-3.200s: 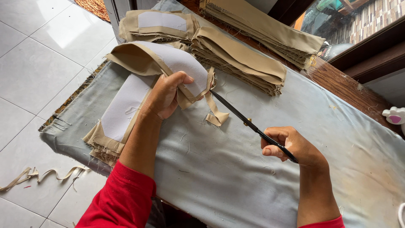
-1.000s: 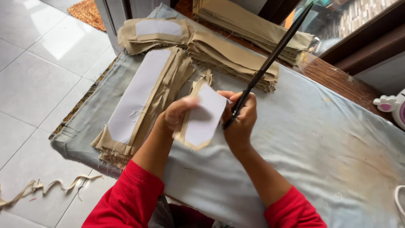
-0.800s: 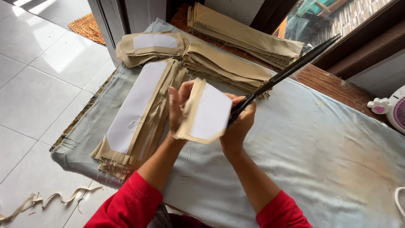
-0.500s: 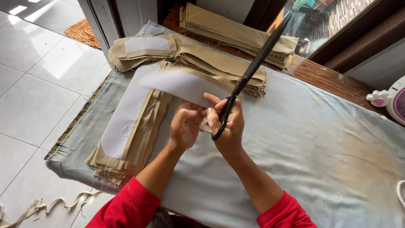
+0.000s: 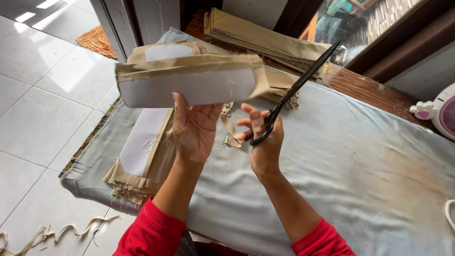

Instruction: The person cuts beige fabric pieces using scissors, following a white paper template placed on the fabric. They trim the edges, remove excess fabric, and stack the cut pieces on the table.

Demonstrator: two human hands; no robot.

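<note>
Holding the khaki fabric piece (image 5: pixel 189 80) above your left hand (image 5: pixel 194 130) fingertips (clamped on its lower edge), your right hand (image 5: pixel 265 142) fingers curled through black scissors (image 5: pixel 296 90), blades together.

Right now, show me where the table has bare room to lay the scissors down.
The grey cloth lies bare from the right hand across to the white and pink appliance. It is crowded on the left: the flat tan stack, scraps, and folded piles at the back.

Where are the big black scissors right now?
The black scissors are in the right hand, held up above the grey cloth-covered table, blades pointing up and away, just right of the lifted tan fabric piece.
</note>
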